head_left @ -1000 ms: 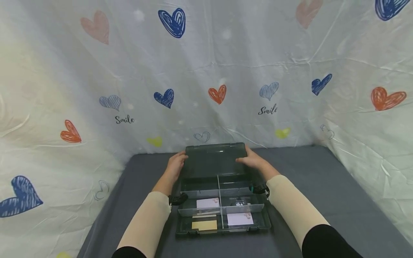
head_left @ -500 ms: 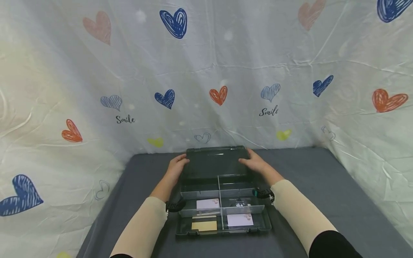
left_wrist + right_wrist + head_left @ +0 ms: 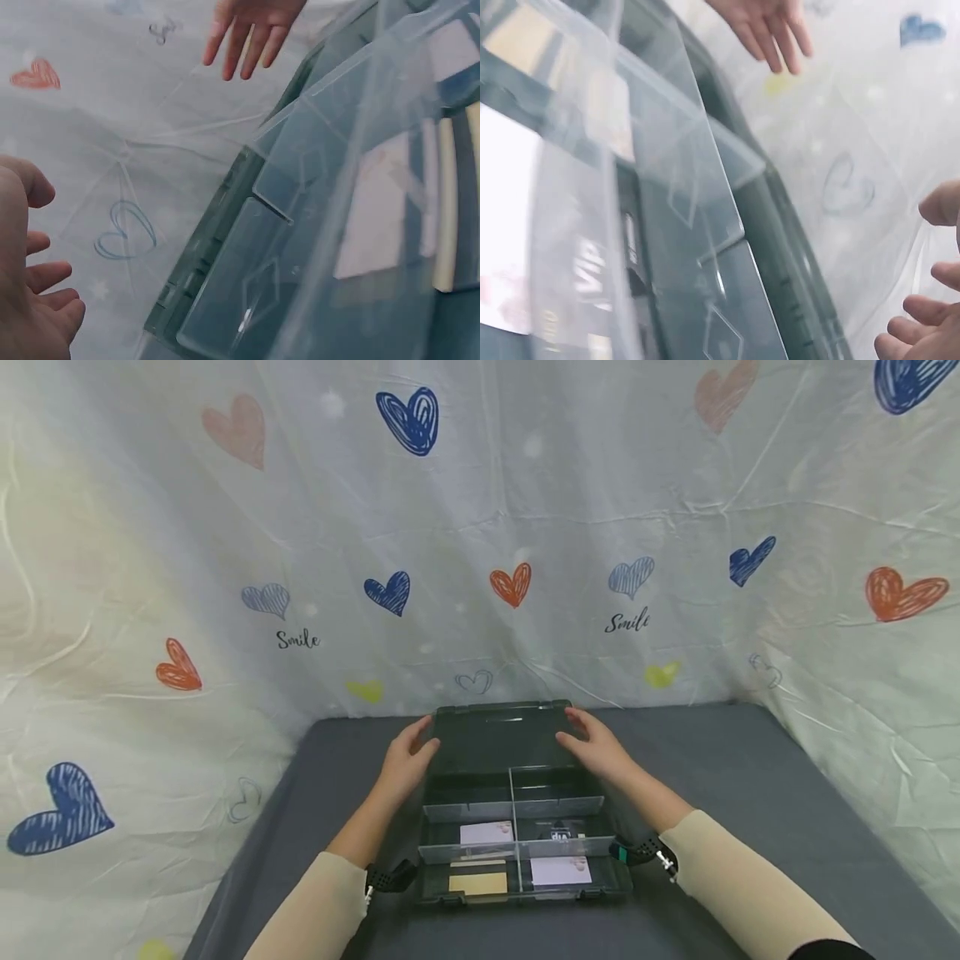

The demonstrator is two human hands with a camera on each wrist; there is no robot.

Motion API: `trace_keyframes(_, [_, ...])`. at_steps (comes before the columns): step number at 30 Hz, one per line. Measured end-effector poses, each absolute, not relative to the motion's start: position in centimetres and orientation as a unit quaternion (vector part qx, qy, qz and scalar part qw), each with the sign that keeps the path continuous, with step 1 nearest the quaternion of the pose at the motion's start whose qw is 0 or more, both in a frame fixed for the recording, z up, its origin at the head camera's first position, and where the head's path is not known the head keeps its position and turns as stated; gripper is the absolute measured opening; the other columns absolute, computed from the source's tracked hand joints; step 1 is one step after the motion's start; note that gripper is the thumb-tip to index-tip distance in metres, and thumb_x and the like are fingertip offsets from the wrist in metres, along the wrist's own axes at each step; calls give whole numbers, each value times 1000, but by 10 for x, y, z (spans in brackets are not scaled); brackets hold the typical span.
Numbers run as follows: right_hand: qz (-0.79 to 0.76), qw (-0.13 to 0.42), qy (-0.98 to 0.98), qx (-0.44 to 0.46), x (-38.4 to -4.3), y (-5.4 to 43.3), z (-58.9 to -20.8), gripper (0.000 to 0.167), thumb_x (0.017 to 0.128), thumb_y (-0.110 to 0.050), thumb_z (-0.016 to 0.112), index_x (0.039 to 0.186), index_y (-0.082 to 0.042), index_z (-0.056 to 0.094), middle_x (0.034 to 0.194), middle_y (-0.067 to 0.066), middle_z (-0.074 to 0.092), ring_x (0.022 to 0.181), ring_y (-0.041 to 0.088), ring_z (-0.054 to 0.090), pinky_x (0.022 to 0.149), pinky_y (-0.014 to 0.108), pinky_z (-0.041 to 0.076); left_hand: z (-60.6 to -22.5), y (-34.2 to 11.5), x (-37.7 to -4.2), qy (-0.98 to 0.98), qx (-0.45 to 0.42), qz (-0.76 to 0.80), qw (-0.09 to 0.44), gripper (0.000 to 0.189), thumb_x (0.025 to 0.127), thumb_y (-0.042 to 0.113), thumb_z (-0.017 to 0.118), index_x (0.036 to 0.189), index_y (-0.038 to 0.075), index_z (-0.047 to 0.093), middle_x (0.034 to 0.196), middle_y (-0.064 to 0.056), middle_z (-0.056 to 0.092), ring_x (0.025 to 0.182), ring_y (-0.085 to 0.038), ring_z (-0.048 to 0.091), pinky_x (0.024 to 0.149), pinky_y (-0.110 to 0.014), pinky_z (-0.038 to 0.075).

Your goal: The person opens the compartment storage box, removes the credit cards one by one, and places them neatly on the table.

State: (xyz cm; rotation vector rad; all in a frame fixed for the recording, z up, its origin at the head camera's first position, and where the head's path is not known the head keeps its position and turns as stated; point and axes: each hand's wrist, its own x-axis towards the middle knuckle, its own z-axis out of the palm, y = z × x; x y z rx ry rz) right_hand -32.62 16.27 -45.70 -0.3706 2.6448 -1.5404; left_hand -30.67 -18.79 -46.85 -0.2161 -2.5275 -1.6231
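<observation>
A dark translucent compartment box (image 3: 525, 896) lies on the grey cloth, its lid (image 3: 498, 739) swung up at the back. At the lid's left side is my left hand (image 3: 405, 764), fingers spread and holding nothing. My right hand (image 3: 600, 747) is at the lid's right side, thumb and fingers apart, with nothing in it. Clear dividers part the box. Inside are a white card (image 3: 486, 833), a yellow card (image 3: 477, 883), a second white card with a floral corner (image 3: 560, 870) and a dark card lettered "VIP" (image 3: 592, 262).
Grey cloth (image 3: 720, 827) covers the table around the box. A white curtain (image 3: 450, 485) printed with hearts and "Smile" hangs close behind the lid and along both sides. The back compartments (image 3: 555, 783) stand nearest the lid.
Both hands have let go of the lid's sides, their fingers opening, and the forearms have spread outward. The lid has tipped back slightly and stays up.
</observation>
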Motion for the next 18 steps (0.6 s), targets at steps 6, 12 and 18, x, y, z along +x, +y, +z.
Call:
trace_keyframes(6, [-535,12,833,-143,-289,173,-450,57,106,-15,57,154,7,36,154,30,40,141,46,40,110,57,39,-477,-195,-269,-853,-155,-478,142,53,102,11,62,151,0,47,154,-22,45,142,-42,40,111,-58,37])
trace_keyframes(12, [-531,8,835,-142,-254,188,-451,51,106,-17,57,151,4,44,146,27,50,131,44,53,101,55,48,-497,-203,-234,-852,-238,-405,233,53,96,5,68,147,1,53,145,-18,55,134,-37,52,101,-59,46])
trace_keyframes(18, [-515,22,842,-159,-229,195,-456,46,104,-17,61,145,3,52,138,24,58,122,37,62,94,47,54,-511,-210,-204,-855,-280,-364,241,61,91,4,72,148,3,52,147,-15,53,135,-34,52,109,-39,44])
